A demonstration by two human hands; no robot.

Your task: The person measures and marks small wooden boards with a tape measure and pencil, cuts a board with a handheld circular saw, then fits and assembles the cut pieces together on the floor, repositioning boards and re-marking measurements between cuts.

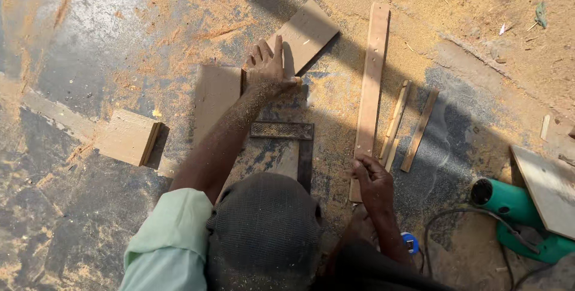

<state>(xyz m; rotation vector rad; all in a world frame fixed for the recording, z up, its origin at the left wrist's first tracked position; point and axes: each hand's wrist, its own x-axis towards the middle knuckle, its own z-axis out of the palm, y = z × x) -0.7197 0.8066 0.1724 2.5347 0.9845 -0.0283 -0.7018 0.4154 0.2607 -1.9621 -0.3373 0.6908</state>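
Observation:
My left hand [266,63] lies flat with fingers spread on the far end of a brown wooden board [215,96], beside a tilted square board [308,33]. A small yellowish bit shows at its thumb; I cannot tell what it is. A metal try square [287,138] lies on the ground just below that arm. My right hand [371,177] has its fingers curled over the near end of a long wooden strip [371,81] that runs away from me.
A thick wooden block [127,137] sits at the left. Two thin sticks [396,117] [419,130] lie right of the long strip. A green power tool [515,213] with a black cable and a pale board [548,186] are at the right. Sawdust covers the ground.

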